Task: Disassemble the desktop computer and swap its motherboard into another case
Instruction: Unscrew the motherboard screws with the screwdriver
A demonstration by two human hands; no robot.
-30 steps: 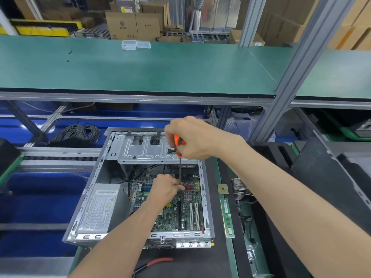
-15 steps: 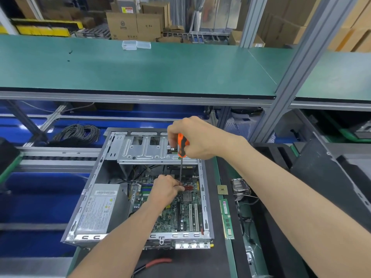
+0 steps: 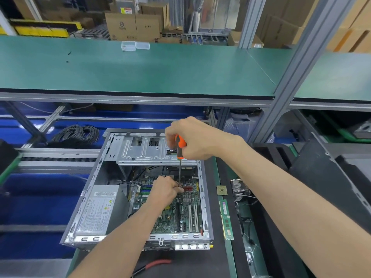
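Both hands [image 3: 192,141] steady screwdriver [image 3: 180,146] over green motherboard [image 3: 176,209] (case [image 3: 84,197] open).

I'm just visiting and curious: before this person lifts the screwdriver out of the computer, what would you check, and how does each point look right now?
1. Screwdriver firmly held: ok, the right hand grips its orange handle.
2. Shaft steadied near the tip: ok, the left hand pinches it low down, over the motherboard.
3. Screw fully loose: cannot tell, the left hand's fingers hide the tip.
4. Case open for access: ok, the side is off and the board is exposed.
5. Removed parts out of the way: ok, the memory stick and processor chip lie beside the case, to its right.
6. Cables off the board: cannot tell, wires run near its far edge.
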